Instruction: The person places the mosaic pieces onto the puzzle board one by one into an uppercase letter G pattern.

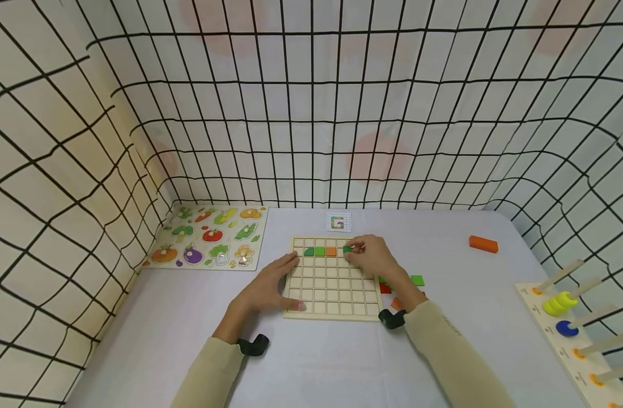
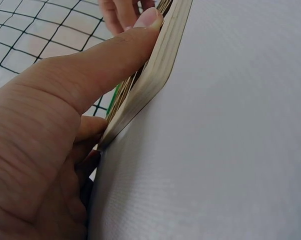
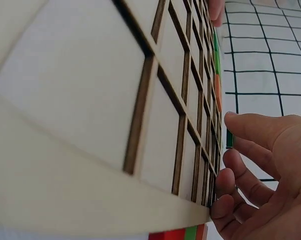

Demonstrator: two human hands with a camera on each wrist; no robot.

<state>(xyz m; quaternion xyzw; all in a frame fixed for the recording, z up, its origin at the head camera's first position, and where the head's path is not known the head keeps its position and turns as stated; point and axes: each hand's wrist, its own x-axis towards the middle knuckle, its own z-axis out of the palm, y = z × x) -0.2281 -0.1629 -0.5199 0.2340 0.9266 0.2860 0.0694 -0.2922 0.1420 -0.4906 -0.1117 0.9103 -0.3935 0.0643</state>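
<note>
On the far left a vegetable puzzle (image 1: 228,238) lies flat, set apart from the work, perhaps so that it doesn't crowd the elbows. Next comes the left hand (image 1: 270,286), spread open along the near rim of the grid board (image 1: 333,283), thumb over the edge and fingers against the side; it grips no tile, and seems to be there to steady the wood. The board sits flat on the table, squarely in front of the person. Three tiles lie in its second row: a rounded green one (image 1: 309,251), a light green square (image 1: 320,251) and an orange square (image 1: 331,251). Just behind stands or lies a small card (image 1: 339,222) with a coloured figure, likely put there for easy viewing. The right hand (image 1: 374,258) pinches a dark green tile (image 1: 347,249) between thumb and finger, just right of the orange square; I can't tell whether it touches the board. Loose tiles (image 1: 417,280) lie by the right forearm, handy for reaching. Farther right are an orange block (image 1: 483,244) and a peg stand (image 1: 561,343).
</note>
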